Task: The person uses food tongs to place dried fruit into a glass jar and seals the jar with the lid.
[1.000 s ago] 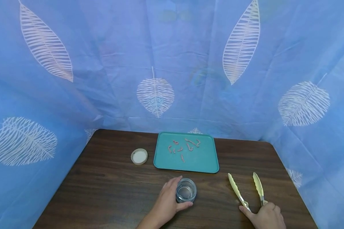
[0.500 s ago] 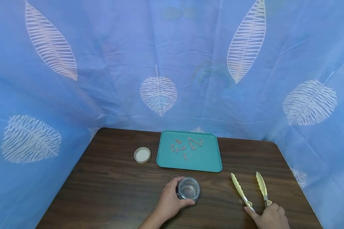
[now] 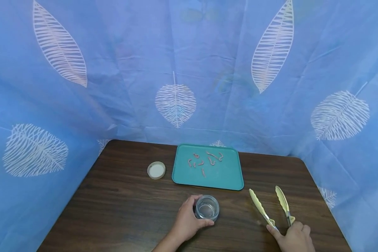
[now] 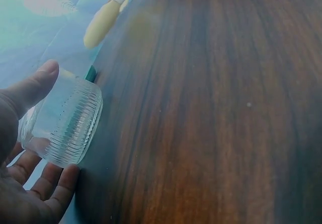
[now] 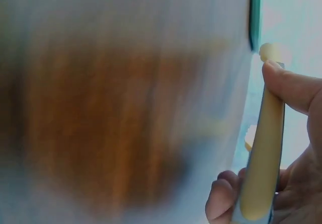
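Observation:
My left hand (image 3: 186, 221) holds a clear glass jar (image 3: 207, 207) from its left side, thumb on the near side and fingers round the far side. The jar stands upright on the table, its mouth uncovered; ribbed glass shows in the left wrist view. At the right, my right hand (image 3: 295, 237) grips a pair of tongs (image 3: 259, 203) with pale yellow scalloped tips. The tips are spread apart and point away from me, with nothing between them. In the right wrist view, the thumb lies along a yellow tong arm (image 5: 264, 163).
Behind the jar lies a teal tray (image 3: 223, 178) bearing several small pink worm-like pieces (image 3: 203, 172). Left of the tray is a round lid (image 3: 156, 170) with a white inside. A blue leaf-print cloth (image 3: 208, 105) hangs behind the dark wooden table (image 3: 113, 210).
The tongs and right hand have shifted slightly left and away from me over the last half second. The left hand and jar stay in place; the head view has drifted a little.

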Motion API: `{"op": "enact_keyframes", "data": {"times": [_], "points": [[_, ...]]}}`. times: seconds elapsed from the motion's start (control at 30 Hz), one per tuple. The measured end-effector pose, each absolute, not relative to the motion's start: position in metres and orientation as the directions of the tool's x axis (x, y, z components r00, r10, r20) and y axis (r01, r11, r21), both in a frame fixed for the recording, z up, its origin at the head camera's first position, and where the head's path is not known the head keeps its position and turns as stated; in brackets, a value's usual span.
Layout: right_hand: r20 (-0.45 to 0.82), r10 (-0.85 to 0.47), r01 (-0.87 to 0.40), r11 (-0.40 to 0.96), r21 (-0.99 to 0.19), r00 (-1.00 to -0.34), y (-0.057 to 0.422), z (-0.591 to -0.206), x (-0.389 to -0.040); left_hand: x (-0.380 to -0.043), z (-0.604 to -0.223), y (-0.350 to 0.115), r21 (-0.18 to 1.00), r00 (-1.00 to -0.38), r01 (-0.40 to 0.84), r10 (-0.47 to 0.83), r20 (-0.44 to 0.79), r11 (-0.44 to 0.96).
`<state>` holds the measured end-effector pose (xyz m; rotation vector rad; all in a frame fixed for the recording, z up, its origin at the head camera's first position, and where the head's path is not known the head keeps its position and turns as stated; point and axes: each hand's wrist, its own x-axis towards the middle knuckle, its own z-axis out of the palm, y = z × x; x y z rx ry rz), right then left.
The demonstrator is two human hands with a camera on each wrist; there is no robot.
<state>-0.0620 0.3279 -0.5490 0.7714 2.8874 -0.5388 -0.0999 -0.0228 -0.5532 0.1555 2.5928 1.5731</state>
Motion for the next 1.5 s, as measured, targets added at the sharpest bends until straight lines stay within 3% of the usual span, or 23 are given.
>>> {"op": "enact_keyframes", "data": {"times": [0.23,0.57,1.03,1.5], "points": [[-0.200,0.394,0.442,0.793,-0.419,-0.897,0.309,-0.522,-0.064,-0.099,-0.554,-0.023,0.899,-0.987,0.024,0.156,-0.049,0.436],[-0.184,0.265,0.321,0.837,-0.444,-0.947,0.283,-0.505,-0.081,-0.098,-0.555,-0.021,0.889,-0.990,0.017,0.135,-0.050,0.458],[-0.022,0.068,0.072,0.929,-0.364,-0.997,0.233,-0.499,-0.100,-0.097,-0.552,-0.020,0.884,-0.991,0.042,0.132,-0.022,0.465],[0.022,-0.022,-0.027,0.952,-0.306,-1.000,0.196,-0.502,-0.130,-0.098,-0.555,-0.022,0.883,-0.991,0.044,0.135,-0.022,0.468]]}}
